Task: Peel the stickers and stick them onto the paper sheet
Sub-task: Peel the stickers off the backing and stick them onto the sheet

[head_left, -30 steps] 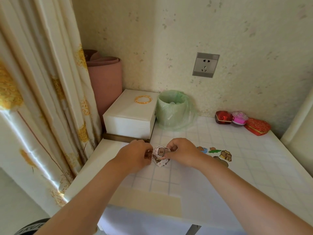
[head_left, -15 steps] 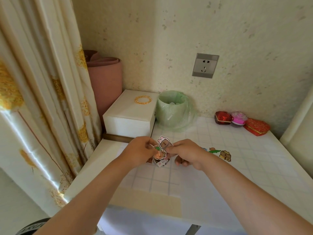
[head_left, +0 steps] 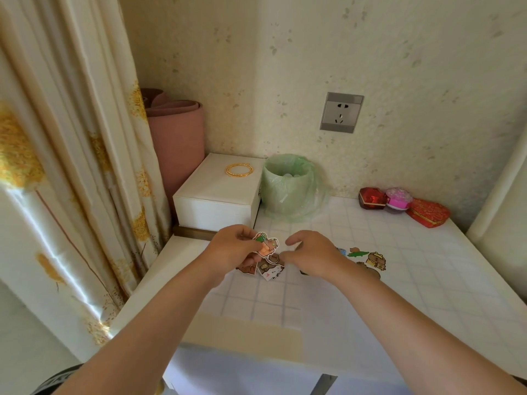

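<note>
**Hands and stickers at the table, head view.** Both hands are shown close together above the table (head_left: pixel 427 280), which is covered in a grid pattern. A fanned bundle of stickers (head_left: pixel 269 266) is gripped by the left hand (head_left: pixel 232 249), pinched between the thumb and curled fingers. The uppermost sticker (head_left: pixel 266 243), an orange and green cartoon figure, projects toward the right hand. Brown bear designs are seen below the left fingers.

The right hand (head_left: pixel 312 255) is held just to the right of the bundle and apart from it. Its fingers are loosely curved and the thumb is parted from the forefinger. It appears released, though its underside is hidden.

The paper sheet (head_left: pixel 342 323) is laid flat on the table beneath the right forearm. A small group of flat stickers (head_left: pixel 370 259) is seen just to the right of the right hand, among them a green crocodile and a yellow-brown bear.

Beyond the left hand a white box (head_left: pixel 216 201) is placed, with a gold bangle (head_left: pixel 239 169) on its lid. A green-lined bin (head_left: pixel 288 186) stands beyond the gap between the hands, touching the box. Three small gift boxes (head_left: pixel 399 199) are set well beyond and to the right of the right hand, against the wall. A wall socket (head_left: pixel 341 112) is mounted above them. A rolled pink mat (head_left: pixel 178 138) and a curtain (head_left: pixel 71 138) are seen to the left of the left hand.
</note>
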### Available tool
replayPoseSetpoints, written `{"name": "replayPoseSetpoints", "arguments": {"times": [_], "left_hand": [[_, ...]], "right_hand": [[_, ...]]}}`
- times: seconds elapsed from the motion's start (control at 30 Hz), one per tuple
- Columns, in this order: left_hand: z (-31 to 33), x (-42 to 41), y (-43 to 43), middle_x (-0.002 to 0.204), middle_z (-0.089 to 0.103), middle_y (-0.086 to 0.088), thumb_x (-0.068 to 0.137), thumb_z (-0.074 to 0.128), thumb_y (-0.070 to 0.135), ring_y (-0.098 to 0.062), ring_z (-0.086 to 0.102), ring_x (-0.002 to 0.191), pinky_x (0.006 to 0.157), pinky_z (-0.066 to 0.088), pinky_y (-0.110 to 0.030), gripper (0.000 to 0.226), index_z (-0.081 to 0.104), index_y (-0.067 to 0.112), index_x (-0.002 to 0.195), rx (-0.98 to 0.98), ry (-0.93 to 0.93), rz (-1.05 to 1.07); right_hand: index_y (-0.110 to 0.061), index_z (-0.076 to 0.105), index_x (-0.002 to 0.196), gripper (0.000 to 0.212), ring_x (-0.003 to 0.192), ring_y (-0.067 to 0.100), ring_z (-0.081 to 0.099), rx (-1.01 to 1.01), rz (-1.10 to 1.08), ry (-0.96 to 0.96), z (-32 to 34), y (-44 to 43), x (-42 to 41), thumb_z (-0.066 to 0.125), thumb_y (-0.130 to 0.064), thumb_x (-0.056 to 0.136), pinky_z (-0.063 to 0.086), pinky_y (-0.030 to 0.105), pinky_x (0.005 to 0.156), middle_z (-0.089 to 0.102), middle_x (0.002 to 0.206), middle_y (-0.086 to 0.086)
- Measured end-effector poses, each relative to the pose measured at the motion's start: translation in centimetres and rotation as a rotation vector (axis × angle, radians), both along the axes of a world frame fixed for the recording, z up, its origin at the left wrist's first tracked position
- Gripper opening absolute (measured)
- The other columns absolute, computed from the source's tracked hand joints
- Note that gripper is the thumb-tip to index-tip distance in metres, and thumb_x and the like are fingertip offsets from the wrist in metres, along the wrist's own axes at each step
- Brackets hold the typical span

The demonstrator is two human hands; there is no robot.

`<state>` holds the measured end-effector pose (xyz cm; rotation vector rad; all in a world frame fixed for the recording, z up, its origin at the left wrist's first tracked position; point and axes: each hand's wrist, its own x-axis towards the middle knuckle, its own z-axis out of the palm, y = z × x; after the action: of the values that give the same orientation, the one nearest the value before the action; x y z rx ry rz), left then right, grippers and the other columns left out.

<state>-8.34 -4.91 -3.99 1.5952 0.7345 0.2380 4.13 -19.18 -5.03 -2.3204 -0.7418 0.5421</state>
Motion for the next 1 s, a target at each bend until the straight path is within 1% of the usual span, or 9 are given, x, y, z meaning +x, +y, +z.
{"name": "replayPoseSetpoints", "arguments": {"times": [0.1, 0.17, 0.27, 0.43, 0.53, 0.6, 0.77, 0.83, 1.0], "left_hand": [[0.5, 0.1, -0.6, 0.076, 0.073, -0.008, 0.085, 0.073, 0.004, -0.011, 0.067, 0.059, 0.059, 0.057, -0.023, 0.018, 0.067, 0.006, 0.102, -0.014, -0.034, -0.012], [0.9, 0.3, -1.2, 0.075, 0.073, -0.009, 0.085, 0.073, 0.004, -0.014, 0.069, 0.064, 0.058, 0.057, -0.022, 0.017, 0.067, 0.006, 0.101, -0.015, -0.054, -0.015], [1.5, 0.7, -2.2, 0.077, 0.073, -0.010, 0.086, 0.071, 0.002, -0.012, 0.068, 0.062, 0.055, 0.055, -0.020, 0.017, 0.066, 0.005, 0.101, -0.014, -0.076, -0.007], [2.2, 1.4, -3.9, 0.083, 0.071, -0.013, 0.083, 0.076, 0.008, -0.009, 0.063, 0.056, 0.054, 0.051, -0.018, 0.023, 0.063, 0.011, 0.102, 0.061, -0.074, -0.097], [2.4, 2.3, -4.7, 0.090, 0.073, -0.014, 0.087, 0.071, 0.017, -0.009, 0.065, 0.058, 0.057, 0.051, -0.020, 0.014, 0.065, 0.016, 0.100, 0.173, -0.063, -0.143], [2.3, 3.1, -5.0, 0.087, 0.074, -0.010, 0.088, 0.072, 0.023, -0.010, 0.069, 0.065, 0.063, 0.056, -0.024, 0.010, 0.069, 0.016, 0.094, 0.254, -0.092, -0.140], [2.4, 5.3, -5.5, 0.079, 0.073, -0.003, 0.089, 0.072, 0.019, -0.009, 0.068, 0.068, 0.071, 0.058, -0.028, 0.005, 0.071, 0.014, 0.087, 0.285, -0.169, -0.114], [2.3, 6.2, -5.9, 0.079, 0.073, -0.003, 0.088, 0.072, 0.019, -0.012, 0.069, 0.069, 0.071, 0.058, -0.029, 0.005, 0.071, 0.014, 0.085, 0.292, -0.183, -0.106], [1.7, 8.1, -7.6, 0.076, 0.071, -0.002, 0.086, 0.074, 0.019, -0.010, 0.068, 0.066, 0.072, 0.058, -0.034, 0.005, 0.070, 0.016, 0.086, 0.312, -0.200, -0.165]], "right_hand": [[-0.019, 0.075, 0.094, 0.016, 0.051, 0.015, 0.052, 0.186, -0.008, 0.196, 1.8, -0.5, -0.7, 0.063, -0.027, 0.090, 0.032, 0.020, 0.044, 0.072, 0.084, 0.005], [-0.014, 0.075, 0.092, 0.019, 0.049, 0.016, 0.050, 0.263, -0.033, 0.319, 3.1, -1.3, -1.1, 0.062, -0.028, 0.090, 0.027, 0.019, 0.043, 0.075, 0.088, 0.002], [-0.010, 0.075, 0.095, 0.019, 0.051, 0.016, 0.050, 0.331, -0.046, 0.366, 4.0, -2.4, -1.2, 0.062, -0.024, 0.091, 0.029, 0.020, 0.043, 0.076, 0.092, 0.005], [-0.015, 0.078, 0.084, 0.012, 0.046, 0.014, 0.048, 0.382, -0.062, 0.206, 3.9, -3.7, -0.4, 0.068, -0.017, 0.090, 0.035, 0.021, 0.045, 0.075, 0.073, -0.002], [-0.019, 0.080, 0.078, 0.009, 0.045, 0.013, 0.048, 0.345, -0.053, 0.109, 4.2, -4.3, 0.2, 0.074, -0.019, 0.085, 0.043, 0.026, 0.050, 0.072, 0.064, -0.004], [-0.018, 0.080, 0.076, 0.007, 0.044, 0.010, 0.049, 0.356, -0.079, 0.087, 4.5, -4.6, 0.6, 0.078, -0.020, 0.082, 0.043, 0.025, 0.050, 0.071, 0.061, -0.004], [-0.014, 0.079, 0.090, 0.009, 0.047, 0.013, 0.050, 0.396, -0.080, 0.221, 5.4, -5.8, 2.2, 0.074, -0.021, 0.088, 0.038, 0.022, 0.047, 0.077, 0.080, 0.000], [-0.013, 0.078, 0.094, 0.009, 0.049, 0.012, 0.051, 0.385, -0.056, 0.246, 5.6, -6.6, 2.8, 0.073, -0.019, 0.089, 0.036, 0.020, 0.045, 0.076, 0.081, 0.000], [-0.014, 0.079, 0.087, 0.004, 0.044, 0.002, 0.051, 0.334, -0.064, 0.044, 5.2, -8.0, 4.5, 0.075, -0.014, 0.085, 0.040, 0.015, 0.045, 0.063, 0.052, -0.014]]}}
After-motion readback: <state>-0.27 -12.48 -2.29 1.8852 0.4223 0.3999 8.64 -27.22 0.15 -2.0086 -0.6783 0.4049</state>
